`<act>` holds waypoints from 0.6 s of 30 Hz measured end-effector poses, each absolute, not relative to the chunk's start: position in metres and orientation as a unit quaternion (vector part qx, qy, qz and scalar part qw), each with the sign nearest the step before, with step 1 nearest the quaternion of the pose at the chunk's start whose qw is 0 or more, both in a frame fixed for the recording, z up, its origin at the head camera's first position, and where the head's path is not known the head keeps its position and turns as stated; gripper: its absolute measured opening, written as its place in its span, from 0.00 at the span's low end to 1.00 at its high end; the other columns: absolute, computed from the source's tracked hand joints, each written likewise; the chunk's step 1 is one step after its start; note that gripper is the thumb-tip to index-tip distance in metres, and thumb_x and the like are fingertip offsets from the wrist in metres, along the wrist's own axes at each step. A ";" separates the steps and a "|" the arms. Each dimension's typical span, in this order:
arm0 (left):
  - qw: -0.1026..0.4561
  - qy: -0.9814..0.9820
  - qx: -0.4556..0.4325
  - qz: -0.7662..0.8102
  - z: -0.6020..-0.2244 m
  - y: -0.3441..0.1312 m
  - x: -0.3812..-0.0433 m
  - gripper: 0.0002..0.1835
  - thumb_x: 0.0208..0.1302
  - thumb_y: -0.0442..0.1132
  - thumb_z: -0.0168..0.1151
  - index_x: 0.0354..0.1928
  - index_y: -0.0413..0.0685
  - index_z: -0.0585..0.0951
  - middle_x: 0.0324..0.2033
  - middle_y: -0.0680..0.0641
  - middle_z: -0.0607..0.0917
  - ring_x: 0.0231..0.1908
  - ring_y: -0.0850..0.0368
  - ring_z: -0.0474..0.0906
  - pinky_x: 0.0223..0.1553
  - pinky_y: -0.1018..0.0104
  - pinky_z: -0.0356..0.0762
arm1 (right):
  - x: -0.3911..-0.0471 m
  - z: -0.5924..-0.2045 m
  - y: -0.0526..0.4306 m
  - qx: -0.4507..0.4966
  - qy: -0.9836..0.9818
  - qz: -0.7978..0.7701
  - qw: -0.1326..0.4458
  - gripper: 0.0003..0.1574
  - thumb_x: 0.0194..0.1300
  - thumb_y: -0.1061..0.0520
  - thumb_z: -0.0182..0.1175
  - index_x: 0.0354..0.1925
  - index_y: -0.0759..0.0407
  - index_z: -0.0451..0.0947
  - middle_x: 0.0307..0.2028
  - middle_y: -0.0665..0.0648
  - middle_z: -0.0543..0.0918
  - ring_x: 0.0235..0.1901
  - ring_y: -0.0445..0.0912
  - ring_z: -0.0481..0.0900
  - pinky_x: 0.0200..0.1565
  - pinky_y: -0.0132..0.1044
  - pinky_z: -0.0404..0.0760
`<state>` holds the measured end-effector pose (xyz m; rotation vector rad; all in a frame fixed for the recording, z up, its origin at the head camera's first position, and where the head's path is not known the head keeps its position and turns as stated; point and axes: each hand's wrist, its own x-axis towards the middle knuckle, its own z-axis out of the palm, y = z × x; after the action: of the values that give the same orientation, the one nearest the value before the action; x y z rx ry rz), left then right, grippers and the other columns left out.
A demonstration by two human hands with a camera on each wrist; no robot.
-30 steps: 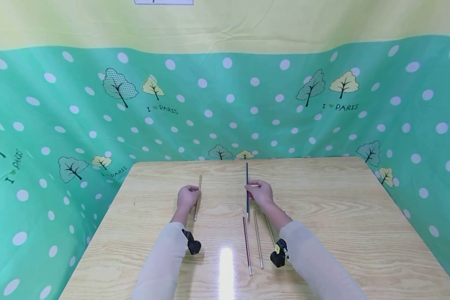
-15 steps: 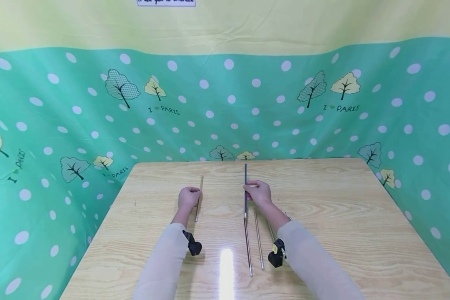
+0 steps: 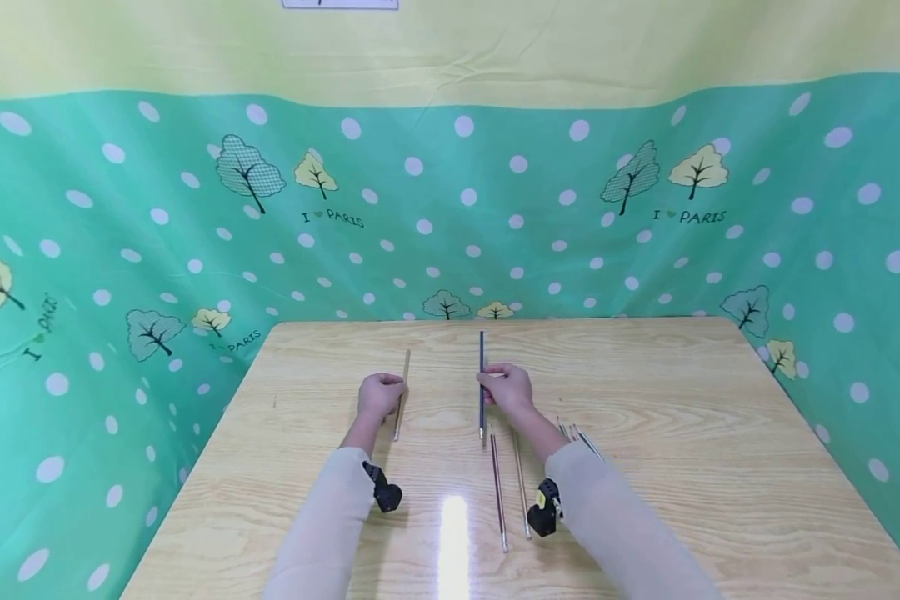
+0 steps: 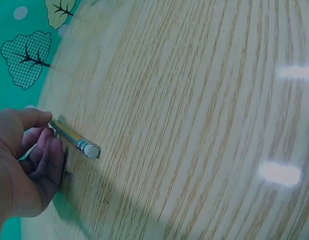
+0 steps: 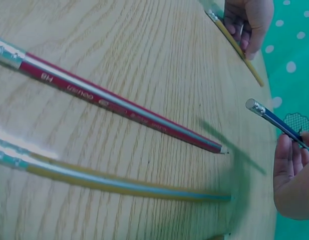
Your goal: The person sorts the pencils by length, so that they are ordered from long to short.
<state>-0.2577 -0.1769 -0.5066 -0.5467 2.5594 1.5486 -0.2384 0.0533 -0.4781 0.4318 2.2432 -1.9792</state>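
Note:
My left hand (image 3: 379, 395) pinches a yellow pencil (image 3: 407, 371) between thumb and fingers. In the left wrist view the white eraser end of that pencil (image 4: 77, 140) points toward the camera, close over the wood. My right hand (image 3: 508, 387) pinches a dark blue pencil (image 3: 482, 354) near its middle, pointing away from me, its eraser end nearest me. The right wrist view shows the blue pencil's eraser end (image 5: 262, 111) raised over the table, its shadow below. Nearer me lie a dark red pencil (image 3: 498, 492) and another yellow pencil (image 3: 521, 483), side by side.
Several more pencils (image 3: 573, 432) lie partly hidden under my right forearm. The wooden table (image 3: 645, 375) runs back to a green dotted curtain (image 3: 465, 233), which also hangs along both sides. A bright light reflection lies on the near tabletop.
My right hand has moved left with the blue pencil, away from above the red pencil and toward the left hand. The left hand stays nearly in place with its yellow pencil.

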 end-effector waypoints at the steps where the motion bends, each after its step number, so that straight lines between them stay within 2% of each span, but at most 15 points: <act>1: 0.052 0.841 -0.179 0.507 -0.506 -0.177 -0.257 0.12 0.60 0.39 0.60 0.45 0.43 0.81 0.32 0.45 0.82 0.19 0.61 0.73 0.20 0.71 0.73 | -0.238 -0.478 0.051 0.141 0.741 -0.654 0.061 0.13 0.60 0.59 0.62 0.44 0.61 0.79 0.25 0.55 0.80 0.19 0.40 0.77 0.39 0.46 0.86; 10: 0.065 0.835 -0.177 0.517 -0.508 -0.183 -0.258 0.12 0.59 0.38 0.61 0.43 0.41 0.81 0.28 0.47 0.80 0.18 0.61 0.71 0.18 0.72 0.71 | -0.240 -0.479 0.034 0.129 0.735 -0.662 0.070 0.13 0.60 0.58 0.62 0.44 0.61 0.79 0.26 0.54 0.80 0.20 0.40 0.77 0.41 0.46 0.86; 14: 0.070 0.827 -0.176 0.530 -0.510 -0.186 -0.257 0.12 0.59 0.39 0.62 0.43 0.42 0.81 0.24 0.49 0.78 0.16 0.61 0.70 0.16 0.72 0.68 | -0.240 -0.480 0.026 0.125 0.735 -0.662 0.074 0.14 0.60 0.58 0.62 0.45 0.60 0.79 0.28 0.56 0.80 0.21 0.41 0.77 0.38 0.43 0.86; 18: 0.064 0.822 -0.167 0.540 -0.514 -0.188 -0.256 0.12 0.58 0.39 0.63 0.43 0.42 0.81 0.25 0.49 0.79 0.17 0.61 0.70 0.17 0.73 0.68 | -0.238 -0.480 0.018 0.126 0.732 -0.664 0.078 0.14 0.60 0.59 0.62 0.45 0.61 0.78 0.29 0.56 0.81 0.21 0.41 0.77 0.38 0.43 0.86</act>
<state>-0.2556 -0.1878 -0.5135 -0.5039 2.4829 1.6299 -0.2380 0.0182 -0.4802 0.3778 2.1937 -1.9901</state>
